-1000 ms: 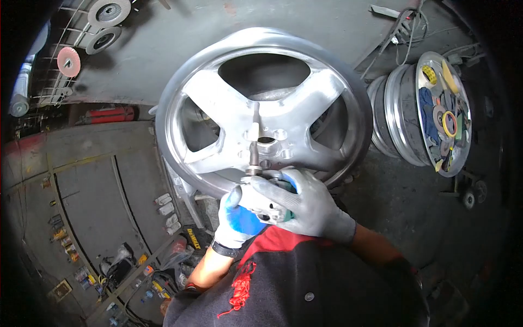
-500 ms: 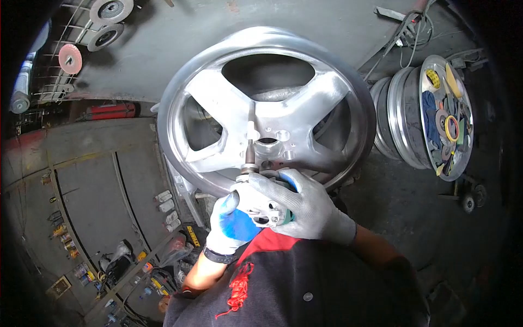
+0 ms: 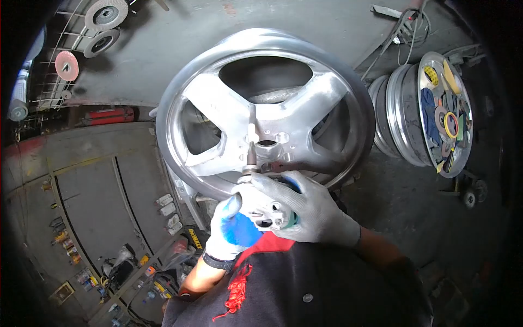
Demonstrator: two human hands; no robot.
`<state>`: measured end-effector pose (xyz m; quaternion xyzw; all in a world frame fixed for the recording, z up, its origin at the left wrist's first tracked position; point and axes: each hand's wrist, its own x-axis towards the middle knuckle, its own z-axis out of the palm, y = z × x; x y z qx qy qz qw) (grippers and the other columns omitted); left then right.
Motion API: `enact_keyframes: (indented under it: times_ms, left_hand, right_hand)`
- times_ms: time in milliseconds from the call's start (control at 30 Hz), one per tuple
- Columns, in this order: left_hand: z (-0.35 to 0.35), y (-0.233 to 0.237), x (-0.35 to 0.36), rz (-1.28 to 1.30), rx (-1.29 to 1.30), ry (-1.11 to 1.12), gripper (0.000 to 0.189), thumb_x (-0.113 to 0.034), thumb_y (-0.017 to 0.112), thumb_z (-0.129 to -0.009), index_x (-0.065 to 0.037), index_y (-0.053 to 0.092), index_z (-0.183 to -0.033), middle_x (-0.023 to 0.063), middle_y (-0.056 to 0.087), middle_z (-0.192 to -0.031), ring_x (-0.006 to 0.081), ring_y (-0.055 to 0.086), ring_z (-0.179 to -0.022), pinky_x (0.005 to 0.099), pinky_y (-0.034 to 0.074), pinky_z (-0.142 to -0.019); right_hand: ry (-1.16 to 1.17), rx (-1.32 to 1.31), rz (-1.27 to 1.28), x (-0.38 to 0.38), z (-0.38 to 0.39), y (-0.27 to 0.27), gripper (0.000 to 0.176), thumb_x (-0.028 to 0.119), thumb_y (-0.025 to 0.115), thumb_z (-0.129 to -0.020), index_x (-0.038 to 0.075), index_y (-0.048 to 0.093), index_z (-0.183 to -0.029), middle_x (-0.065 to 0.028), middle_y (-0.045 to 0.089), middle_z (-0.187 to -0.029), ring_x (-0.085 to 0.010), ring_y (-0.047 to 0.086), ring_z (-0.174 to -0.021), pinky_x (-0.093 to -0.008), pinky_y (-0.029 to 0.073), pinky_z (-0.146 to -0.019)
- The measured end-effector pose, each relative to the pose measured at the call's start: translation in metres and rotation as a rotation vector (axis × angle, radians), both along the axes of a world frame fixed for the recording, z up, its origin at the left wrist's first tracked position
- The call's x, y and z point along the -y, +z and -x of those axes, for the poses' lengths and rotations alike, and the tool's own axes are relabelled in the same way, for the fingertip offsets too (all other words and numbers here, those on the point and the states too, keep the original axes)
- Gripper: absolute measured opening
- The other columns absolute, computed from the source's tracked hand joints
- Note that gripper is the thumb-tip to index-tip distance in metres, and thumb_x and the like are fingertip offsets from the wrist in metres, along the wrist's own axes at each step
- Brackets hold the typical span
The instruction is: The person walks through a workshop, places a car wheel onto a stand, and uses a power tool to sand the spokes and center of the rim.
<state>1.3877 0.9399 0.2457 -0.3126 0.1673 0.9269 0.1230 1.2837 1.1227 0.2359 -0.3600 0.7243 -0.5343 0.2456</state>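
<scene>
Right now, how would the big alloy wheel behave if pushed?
The alloy wheel looks like thick cast metal: probably stiff, heavy. Its round rim would likely roll if free, though a bracket beneath seems to steady it. Left hand and right hand lean a grinder on it, so light pushes probably fail.

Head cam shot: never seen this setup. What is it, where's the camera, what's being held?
No machine here: a person works with two gloved hands, and the one camera sits on their head, looking down. The left hand and right hand both grip a power tool, whose thin shaft points at the hub of a big silver wheel standing in front. To the right, a second rim holds assorted pads. Sanding discs hang top left.
</scene>
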Motion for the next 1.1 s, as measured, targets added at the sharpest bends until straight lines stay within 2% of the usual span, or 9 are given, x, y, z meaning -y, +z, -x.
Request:
enact_keyframes:
  times_ms: [67,333,367,533,700,767,967,1033,1100]
  left_hand:
    - [0.004,0.005,-0.001,0.005,0.004,-0.014,0.071,-0.042,0.065,-0.086,-0.005,0.044,-0.143,0.0171,0.054,-0.138,0.0365,0.053,-0.126,0.0539,0.042,-0.106]
    - [0.007,-0.006,-0.02,-0.101,0.03,-0.068,0.066,-0.044,0.063,-0.09,-0.004,0.046,-0.141,0.0167,0.054,-0.138,0.036,0.054,-0.125,0.0538,0.042,-0.105]
    - [0.01,-0.002,-0.018,-0.196,-0.038,-0.03,0.057,-0.037,0.061,-0.095,-0.004,0.048,-0.139,0.0157,0.058,-0.134,0.0332,0.057,-0.123,0.0505,0.043,-0.106]
    - [0.01,0.011,-0.007,-0.066,-0.003,0.029,0.06,-0.039,0.061,-0.094,-0.003,0.048,-0.139,0.0157,0.059,-0.133,0.0328,0.057,-0.122,0.0504,0.043,-0.105]
    - [0.019,0.012,-0.018,-0.114,-0.018,-0.01,0.057,-0.037,0.061,-0.095,-0.003,0.048,-0.139,0.0153,0.059,-0.132,0.0324,0.058,-0.121,0.0495,0.044,-0.104]
    - [0.019,0.006,-0.023,-0.167,0.004,-0.024,0.056,-0.035,0.061,-0.095,-0.003,0.048,-0.139,0.0147,0.06,-0.131,0.0319,0.058,-0.121,0.0488,0.045,-0.103]
    - [0.019,0.019,-0.016,-0.063,0.018,0.009,0.058,-0.037,0.062,-0.095,-0.003,0.048,-0.139,0.0156,0.061,-0.129,0.0321,0.06,-0.119,0.0489,0.046,-0.102]
    - [0.02,0.024,-0.013,0.044,0.014,0.041,0.06,-0.04,0.061,-0.095,-0.001,0.047,-0.138,0.0166,0.061,-0.128,0.033,0.061,-0.117,0.049,0.046,-0.102]
    - [0.024,0.027,-0.014,0.031,-0.005,0.021,0.059,-0.04,0.06,-0.095,-0.001,0.047,-0.138,0.0167,0.061,-0.129,0.033,0.06,-0.117,0.0491,0.046,-0.102]
  right_hand:
    - [-0.013,-0.033,0.029,0.001,0.0,-0.005,0.086,0.028,0.08,-0.073,0.024,0.042,-0.15,-0.0203,0.055,-0.115,-0.0355,0.063,-0.095,-0.0442,0.054,-0.081]
    - [-0.112,-0.063,-0.056,-0.024,-0.004,0.001,0.088,0.023,0.08,-0.069,0.021,0.044,-0.149,-0.0189,0.055,-0.118,-0.0334,0.064,-0.102,-0.0427,0.055,-0.088]
    - [-0.11,-0.065,-0.054,-0.022,-0.003,0.001,0.088,0.023,0.08,-0.069,0.021,0.044,-0.149,-0.0189,0.055,-0.118,-0.0334,0.064,-0.102,-0.0427,0.055,-0.088]
    - [0.018,-0.009,0.012,-0.002,0.005,-0.003,0.088,0.023,0.079,-0.07,0.021,0.042,-0.15,-0.0212,0.055,-0.117,-0.0369,0.063,-0.1,-0.0438,0.054,-0.086]
    - [-0.034,0.041,0.023,-0.015,0.001,-0.002,0.089,0.024,0.08,-0.069,0.02,0.042,-0.15,-0.0215,0.056,-0.116,-0.0384,0.063,-0.099,-0.0449,0.053,-0.087]
    - [-0.132,-0.036,0.015,-0.024,-0.003,-0.003,0.091,0.022,0.081,-0.067,0.02,0.043,-0.149,-0.021,0.056,-0.115,-0.0381,0.063,-0.1,-0.0455,0.053,-0.087]
    - [-0.014,0.101,0.019,-0.013,0.007,0.005,0.091,0.02,0.081,-0.067,0.02,0.043,-0.149,-0.0214,0.055,-0.117,-0.0384,0.062,-0.103,-0.0457,0.053,-0.088]
    - [0.0,0.099,0.059,-0.003,0.009,0.0,0.091,0.019,0.081,-0.067,0.02,0.043,-0.149,-0.022,0.055,-0.118,-0.0388,0.062,-0.103,-0.0454,0.053,-0.088]
    - [-0.006,0.08,0.099,-0.001,0.007,-0.005,0.091,0.02,0.081,-0.067,0.021,0.042,-0.149,-0.0232,0.055,-0.119,-0.0391,0.062,-0.103,-0.0449,0.053,-0.088]
